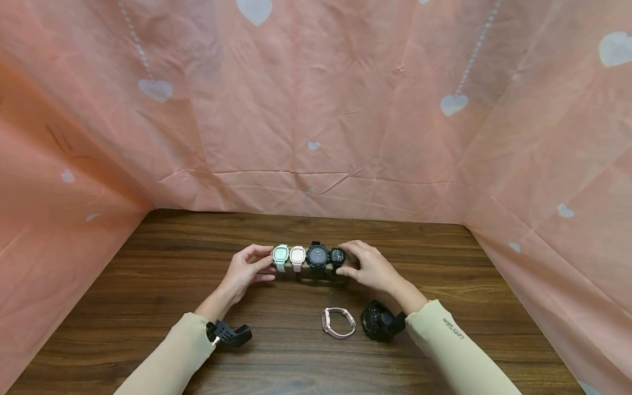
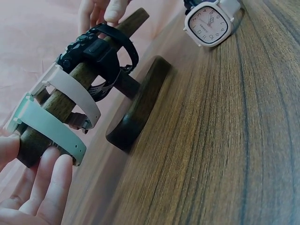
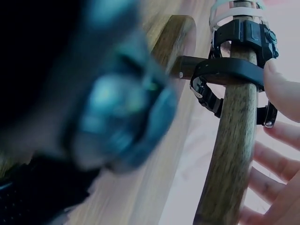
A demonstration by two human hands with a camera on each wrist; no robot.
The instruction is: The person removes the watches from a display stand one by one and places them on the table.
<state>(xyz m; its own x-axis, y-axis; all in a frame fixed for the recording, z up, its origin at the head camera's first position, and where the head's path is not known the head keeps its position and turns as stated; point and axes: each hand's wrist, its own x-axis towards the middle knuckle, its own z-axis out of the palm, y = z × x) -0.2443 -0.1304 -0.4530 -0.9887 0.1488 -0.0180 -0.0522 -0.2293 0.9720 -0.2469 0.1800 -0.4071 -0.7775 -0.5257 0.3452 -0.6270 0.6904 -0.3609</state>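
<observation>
A wooden watch stand [image 2: 150, 96] carries several watches side by side on its crossbar. Around the bar's left end is a mint green watch [image 1: 281, 254]; my left hand [image 1: 247, 270] pinches it, thumb at the case and fingers beneath. A pale pink watch [image 1: 297, 255] comes beside it, followed by a large black watch [image 1: 317, 255]. On the right, a smaller black watch [image 1: 338, 256] hangs round the bar. My right hand [image 1: 367, 267] holds this one, its thumb on the near side and its fingers beyond, partly hidden in the head view.
Closer to me on the wooden table [image 1: 286, 356], a light pink watch [image 1: 350, 317] lies on its side. Right of it, near my right forearm, is a bulky black watch [image 1: 377, 321]. Pink curtains [image 1: 306, 109] with hearts enclose the table's back and sides.
</observation>
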